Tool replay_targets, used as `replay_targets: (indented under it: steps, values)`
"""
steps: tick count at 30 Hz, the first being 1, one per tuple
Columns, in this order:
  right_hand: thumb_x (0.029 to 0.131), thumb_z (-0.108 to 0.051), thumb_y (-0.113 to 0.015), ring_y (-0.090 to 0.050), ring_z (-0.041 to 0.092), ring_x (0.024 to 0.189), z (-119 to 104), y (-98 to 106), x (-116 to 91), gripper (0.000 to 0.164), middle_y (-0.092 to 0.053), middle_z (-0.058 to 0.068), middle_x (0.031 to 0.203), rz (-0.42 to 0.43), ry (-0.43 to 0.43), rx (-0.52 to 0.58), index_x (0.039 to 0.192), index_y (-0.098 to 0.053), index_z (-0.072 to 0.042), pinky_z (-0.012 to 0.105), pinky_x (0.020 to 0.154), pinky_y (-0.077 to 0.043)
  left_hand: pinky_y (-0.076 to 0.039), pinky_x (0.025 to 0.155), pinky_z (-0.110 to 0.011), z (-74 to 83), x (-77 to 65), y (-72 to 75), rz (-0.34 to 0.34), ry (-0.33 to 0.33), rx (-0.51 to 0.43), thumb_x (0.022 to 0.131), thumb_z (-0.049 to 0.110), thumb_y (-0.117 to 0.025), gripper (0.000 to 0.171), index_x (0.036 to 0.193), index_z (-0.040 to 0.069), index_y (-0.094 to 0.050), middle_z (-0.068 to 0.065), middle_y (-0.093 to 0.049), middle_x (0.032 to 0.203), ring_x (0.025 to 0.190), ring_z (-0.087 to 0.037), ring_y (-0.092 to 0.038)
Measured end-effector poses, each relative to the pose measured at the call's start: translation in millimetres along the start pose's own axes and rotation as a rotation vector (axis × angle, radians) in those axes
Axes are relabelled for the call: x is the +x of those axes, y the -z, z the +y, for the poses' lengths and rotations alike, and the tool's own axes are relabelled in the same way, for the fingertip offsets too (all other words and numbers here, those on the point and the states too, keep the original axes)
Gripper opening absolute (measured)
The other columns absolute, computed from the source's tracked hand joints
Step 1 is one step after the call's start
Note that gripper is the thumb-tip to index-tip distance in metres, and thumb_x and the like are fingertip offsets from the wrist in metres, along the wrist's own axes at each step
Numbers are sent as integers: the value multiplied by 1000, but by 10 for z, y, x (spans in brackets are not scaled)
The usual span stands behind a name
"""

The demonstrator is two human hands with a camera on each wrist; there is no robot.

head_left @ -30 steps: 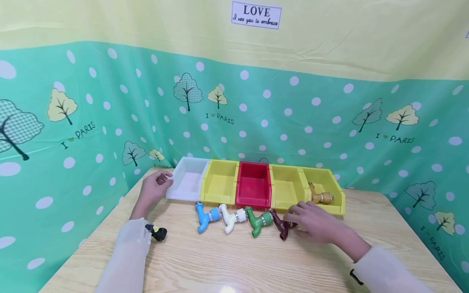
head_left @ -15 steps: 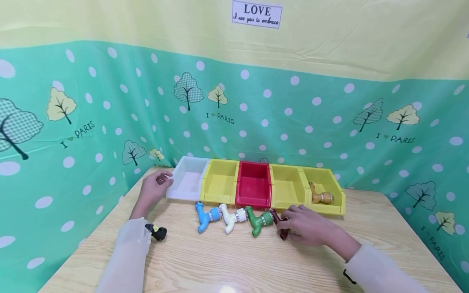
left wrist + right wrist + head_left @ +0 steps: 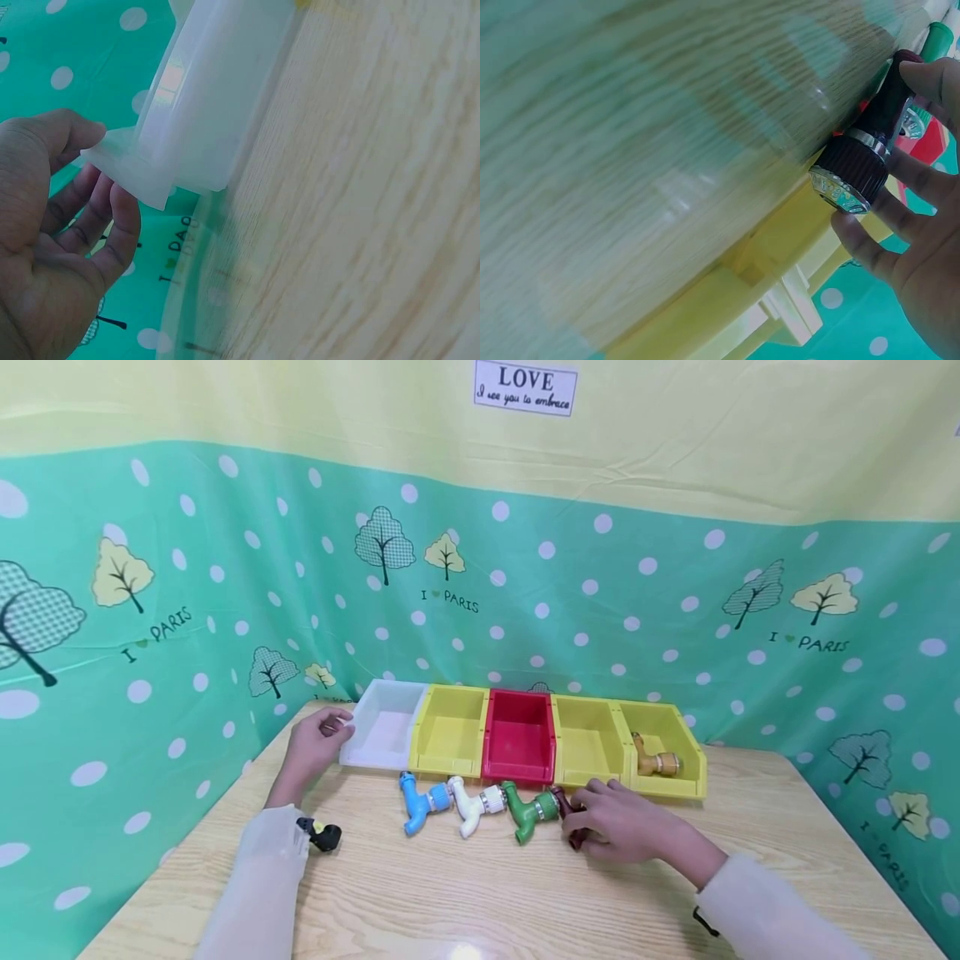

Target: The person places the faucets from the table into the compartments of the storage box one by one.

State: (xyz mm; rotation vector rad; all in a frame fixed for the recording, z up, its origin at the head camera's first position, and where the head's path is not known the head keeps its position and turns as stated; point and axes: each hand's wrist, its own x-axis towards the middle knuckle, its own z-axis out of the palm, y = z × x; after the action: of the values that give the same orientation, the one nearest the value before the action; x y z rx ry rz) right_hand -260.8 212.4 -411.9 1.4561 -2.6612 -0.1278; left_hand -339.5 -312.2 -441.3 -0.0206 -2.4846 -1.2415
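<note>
My left hand pinches the left rim of the white bin, thumb on one side and fingers on the other in the left wrist view. My right hand grips a dark maroon tap on the table, partly hidden by the fingers in the head view. In the right wrist view the thumb lies by its spout end and fingertips touch near its knob. To its left lie a green tap, a white tap and a blue tap, in a row before the bins.
Right of the white bin stand a yellow bin, a red bin, another yellow bin and a far-right yellow bin holding an orange-yellow tap. A patterned curtain hangs behind the wooden table.
My right hand has moved left onto the maroon tap, covering more of it, and its fingers have closed round it. My left hand has stayed at the white bin.
</note>
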Motion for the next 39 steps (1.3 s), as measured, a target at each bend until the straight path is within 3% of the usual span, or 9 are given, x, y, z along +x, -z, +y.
replay_targets:
  steps: [6, 18, 29, 39]
  values:
    - [89, -28, -71, -48, 17, 97, -8, -10, 13, 24, -60, -2, 109, -31, -30, 51, 112, -69, -37, 39, 74, -45, -52, 74, -31, 22, -8, 2, -3, 7, -2, 101, 24, -65, 25, 120, 7, -67, -14, -64, 105, 93, -27, -59]
    - [92, -33, -69, -46, 17, 95, -45, -13, -56, 24, -57, -3, 107, -81, -64, 43, 114, -67, -40, 38, 74, -44, -52, 75, -31, 56, 0, -8, -16, 14, -7, 102, 25, -65, 26, 120, 7, -66, -14, -64, 106, 94, -27, -59]
    - [91, -32, -71, -46, 17, 96, -101, 148, -155, 20, -57, -4, 108, -45, -59, 44, 110, -67, -37, 39, 74, -44, -53, 74, -31, 34, -3, 7, -14, 9, -8, 102, 25, -64, 26, 120, 7, -66, -14, -64, 106, 94, -28, -59]
    - [88, -29, -74, -47, 19, 95, -42, 287, -144, 21, -56, -3, 103, 41, -40, -33, 106, -67, -37, 37, 71, -44, -52, 76, -32, 4, -5, 7, -12, 24, -8, 102, 25, -64, 26, 120, 8, -66, -14, -64, 107, 95, -27, -59]
